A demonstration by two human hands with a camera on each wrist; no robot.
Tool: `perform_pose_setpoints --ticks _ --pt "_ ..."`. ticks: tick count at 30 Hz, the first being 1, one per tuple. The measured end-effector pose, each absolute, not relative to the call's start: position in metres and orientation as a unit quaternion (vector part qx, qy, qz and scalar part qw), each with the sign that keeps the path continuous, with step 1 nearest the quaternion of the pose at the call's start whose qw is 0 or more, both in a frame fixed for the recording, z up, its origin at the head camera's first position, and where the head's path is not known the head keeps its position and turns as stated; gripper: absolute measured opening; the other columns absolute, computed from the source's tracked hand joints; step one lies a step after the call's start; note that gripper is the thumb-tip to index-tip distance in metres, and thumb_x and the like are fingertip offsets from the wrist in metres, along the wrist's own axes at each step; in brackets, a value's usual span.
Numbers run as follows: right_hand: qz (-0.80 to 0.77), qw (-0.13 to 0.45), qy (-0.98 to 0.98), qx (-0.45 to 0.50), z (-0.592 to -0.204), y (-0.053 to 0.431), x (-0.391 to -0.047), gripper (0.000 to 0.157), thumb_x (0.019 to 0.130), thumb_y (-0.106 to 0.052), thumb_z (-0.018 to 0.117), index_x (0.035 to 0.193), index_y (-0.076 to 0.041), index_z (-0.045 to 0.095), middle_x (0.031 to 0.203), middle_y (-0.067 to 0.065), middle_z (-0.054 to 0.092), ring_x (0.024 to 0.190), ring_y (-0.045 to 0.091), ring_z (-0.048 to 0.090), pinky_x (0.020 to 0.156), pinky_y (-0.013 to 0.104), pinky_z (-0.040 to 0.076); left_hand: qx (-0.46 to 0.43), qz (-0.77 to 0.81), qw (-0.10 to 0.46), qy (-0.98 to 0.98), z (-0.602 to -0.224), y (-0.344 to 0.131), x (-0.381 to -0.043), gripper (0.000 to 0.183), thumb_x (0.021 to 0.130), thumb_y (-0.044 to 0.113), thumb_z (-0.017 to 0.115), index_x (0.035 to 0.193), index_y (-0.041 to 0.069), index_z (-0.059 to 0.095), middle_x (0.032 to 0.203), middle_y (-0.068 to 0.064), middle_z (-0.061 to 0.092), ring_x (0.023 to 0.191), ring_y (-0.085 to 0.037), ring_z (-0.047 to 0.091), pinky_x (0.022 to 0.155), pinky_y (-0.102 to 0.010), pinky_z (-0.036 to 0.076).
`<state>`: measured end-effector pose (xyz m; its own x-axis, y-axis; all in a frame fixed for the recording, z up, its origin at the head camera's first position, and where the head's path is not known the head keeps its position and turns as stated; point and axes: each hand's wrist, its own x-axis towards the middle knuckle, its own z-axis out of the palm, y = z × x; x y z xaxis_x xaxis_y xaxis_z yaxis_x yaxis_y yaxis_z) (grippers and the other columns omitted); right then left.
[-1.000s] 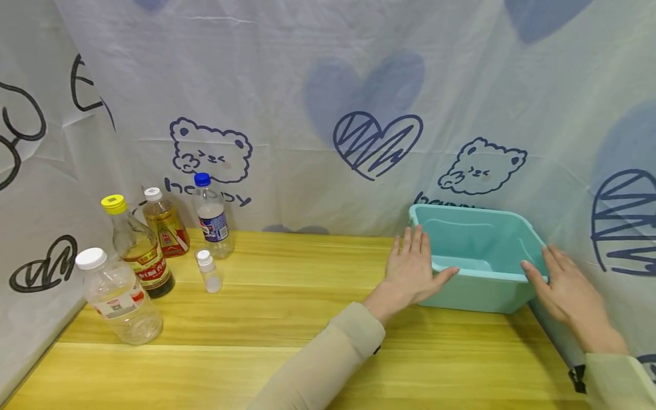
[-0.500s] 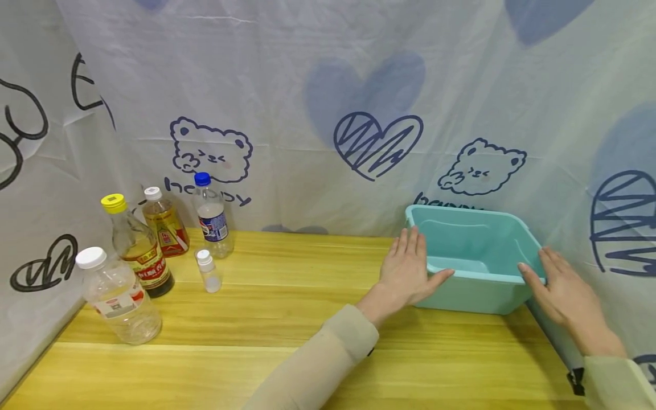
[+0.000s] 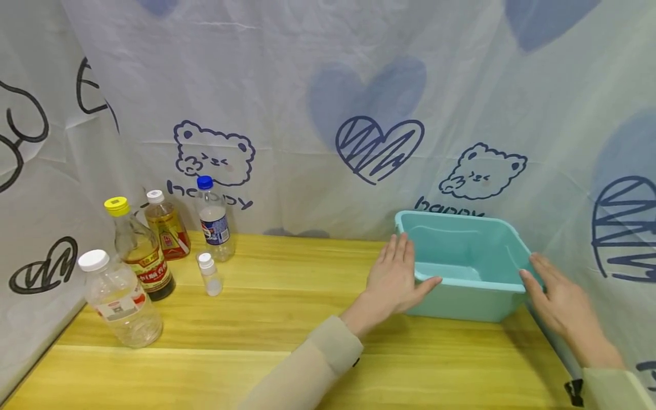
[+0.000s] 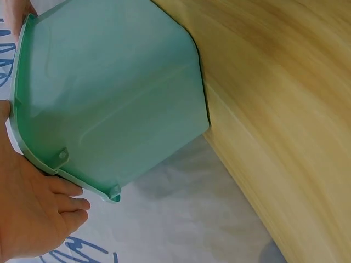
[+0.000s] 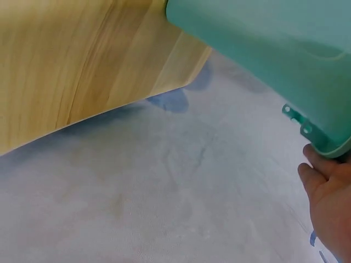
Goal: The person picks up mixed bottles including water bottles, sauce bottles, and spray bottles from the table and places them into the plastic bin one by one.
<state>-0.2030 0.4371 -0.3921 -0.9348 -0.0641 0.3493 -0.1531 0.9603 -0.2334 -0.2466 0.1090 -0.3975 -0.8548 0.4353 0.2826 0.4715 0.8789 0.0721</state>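
A teal plastic basin [image 3: 461, 302] stands on the wooden table at the right, with nothing seen inside it. My left hand [image 3: 392, 279] lies flat against the basin's left end, its fingers straight and its thumb stretched along the front rim. At the opposite end my right hand [image 3: 564, 302] rests on the rim with fingers extended and thumb near the front corner. From below, the left wrist view shows the left fingers [image 4: 68, 205] touching the rim beside small tabs. Only part of the right hand [image 5: 332, 197] shows in the right wrist view, at the basin's rim.
Several bottles stand at the left: a clear one with a white cap [image 3: 125, 313], a yellow-capped sauce bottle [image 3: 146, 265], an amber bottle [image 3: 169, 230], a blue-capped bottle [image 3: 215, 228] and a small vial [image 3: 211, 279]. A printed curtain [image 3: 287, 182] hangs behind the table [image 3: 256, 324].
The basin has slid a little to the left along the table, and both hands have moved left with it. The bottles stand where they were. My view has shifted slightly.
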Motion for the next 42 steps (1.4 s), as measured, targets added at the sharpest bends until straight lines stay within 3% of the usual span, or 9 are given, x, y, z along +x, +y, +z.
perform_pose_setpoints --ticks 8,25,32,42 --pt "0.156 0.198 -0.965 0.077 -0.396 0.424 -0.195 0.059 0.099 -0.035 0.047 0.150 -0.017 0.025 0.152 0.014 0.027 0.127 0.055 0.031 0.100 0.069 0.022 -0.241 -0.086 0.132 -0.958 -0.401 0.083 -0.239 0.100 0.084 0.078 0.003 0.151 0.004 0.017 0.158 -0.014 0.011 0.145 -0.029 0.006 0.118 -0.037 0.011" --pt "0.155 0.307 -0.927 0.150 -0.400 0.386 -0.182 0.045 0.090 -0.022 0.063 0.134 -0.017 0.056 0.132 0.011 0.057 0.113 0.047 0.053 0.101 0.053 0.038 -0.254 -0.111 0.144 -0.950 -0.398 0.022 -0.216 0.098 0.087 0.076 0.012 0.151 0.002 0.016 0.157 -0.014 0.013 0.144 -0.030 0.013 0.117 -0.038 0.015" --pt "0.156 0.337 -0.909 0.190 -0.399 0.366 -0.183 0.041 0.084 -0.020 0.070 0.124 -0.016 0.065 0.121 0.010 0.065 0.109 0.044 0.058 0.110 0.017 0.027 -0.255 -0.110 0.141 -0.950 -0.395 -0.010 -0.206 0.097 0.088 0.075 0.015 0.151 0.002 0.017 0.157 -0.014 0.013 0.145 -0.030 0.010 0.117 -0.039 0.016" --pt "0.172 0.353 -0.893 0.220 -0.399 0.328 -0.183 0.048 0.078 -0.020 0.076 0.124 -0.012 0.064 0.121 0.008 0.064 0.109 0.035 0.059 0.103 0.009 0.030 -0.251 -0.119 0.153 -0.949 -0.395 -0.053 -0.192 0.096 0.087 0.075 0.022 0.149 0.002 0.024 0.157 -0.013 0.017 0.144 -0.031 0.016 0.116 -0.041 0.020"
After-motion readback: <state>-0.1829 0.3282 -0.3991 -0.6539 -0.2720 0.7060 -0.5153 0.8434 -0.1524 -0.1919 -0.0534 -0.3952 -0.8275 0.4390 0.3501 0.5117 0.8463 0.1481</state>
